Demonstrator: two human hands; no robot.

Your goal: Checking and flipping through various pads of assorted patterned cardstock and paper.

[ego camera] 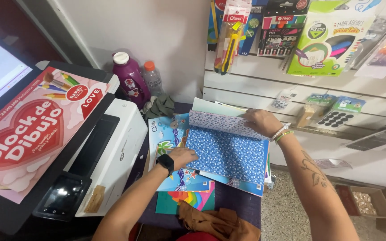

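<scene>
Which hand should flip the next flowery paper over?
Probably the right hand: it already grips the top edge of the lifted patterned sheet, while the left hand lies flat on the blue sheet.

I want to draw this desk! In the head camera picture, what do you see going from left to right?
Pink drawing pad → white printer → purple bottle → left hand → blue patterned paper → right hand → green marker pack.
</scene>
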